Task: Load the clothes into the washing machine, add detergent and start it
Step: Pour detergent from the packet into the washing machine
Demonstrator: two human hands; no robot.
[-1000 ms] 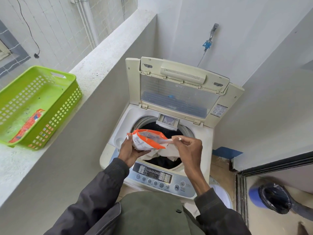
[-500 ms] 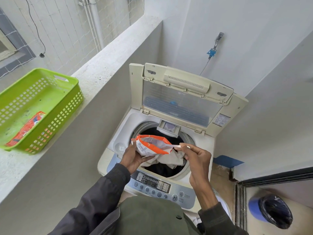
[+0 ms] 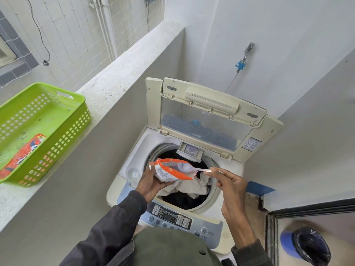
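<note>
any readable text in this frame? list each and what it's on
"POWER": on the control panel, beside the round button.
"START": on the control panel, beside the play/pause button; the smaller line under it is too blurred.
Lid sticker: print too small to read.
Lid window logo: blurred.
Detergent pouch in the left hand: print too small.
Orange packet in the green basket: logo illegible.

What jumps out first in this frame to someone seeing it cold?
Centre frame, the left hand holds an orange detergent pouch over the open washing machine, while the right hand lifts a spoon of white powder from it. Clothes fill the drum below. At left, a green basket sits on the ledge.
</note>
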